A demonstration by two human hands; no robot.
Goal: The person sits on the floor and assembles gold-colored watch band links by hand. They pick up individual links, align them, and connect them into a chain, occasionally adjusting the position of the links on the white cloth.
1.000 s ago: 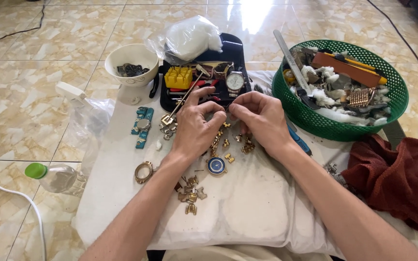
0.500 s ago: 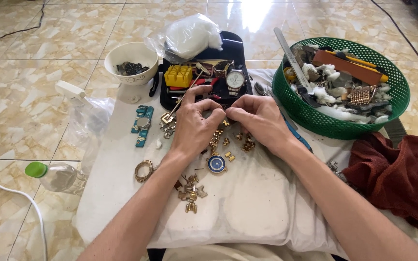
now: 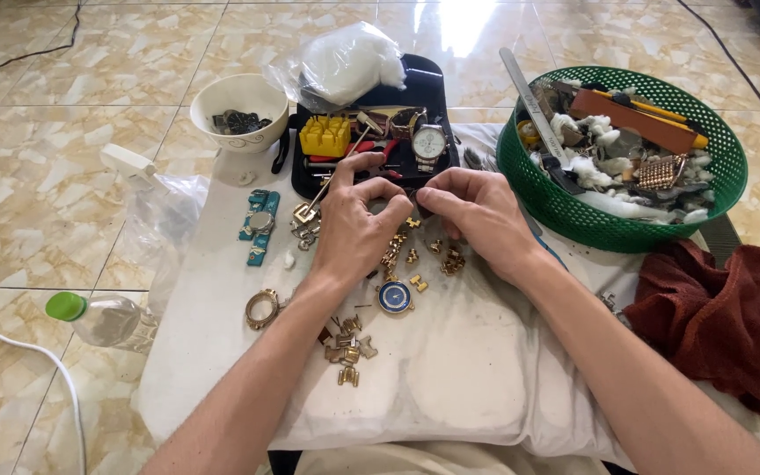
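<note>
My left hand (image 3: 352,224) and my right hand (image 3: 478,211) meet fingertip to fingertip over a white cloth-covered pad (image 3: 450,369). Together they pinch a small part at the upper end of a gold watch band (image 3: 393,251), which trails down below my left fingers. Loose gold links (image 3: 446,259) lie under my right hand. Just below the hands lies a round blue watch dial (image 3: 395,297). More gold links (image 3: 345,347) and a gold case ring (image 3: 262,309) rest to the lower left. What the fingertips hold is mostly hidden.
Behind the hands, a black tool tray (image 3: 428,88) holds a yellow block (image 3: 325,136) and a silver wristwatch (image 3: 430,142). A white bowl (image 3: 237,92), a teal watch holder (image 3: 259,227), a green basket (image 3: 573,215), a dark red cloth (image 3: 723,317) and a green-capped bottle (image 3: 98,317) surround the pad.
Both hands stay together over the gold pieces; only the fingers have shifted slightly at the pinch. Nothing else has moved.
</note>
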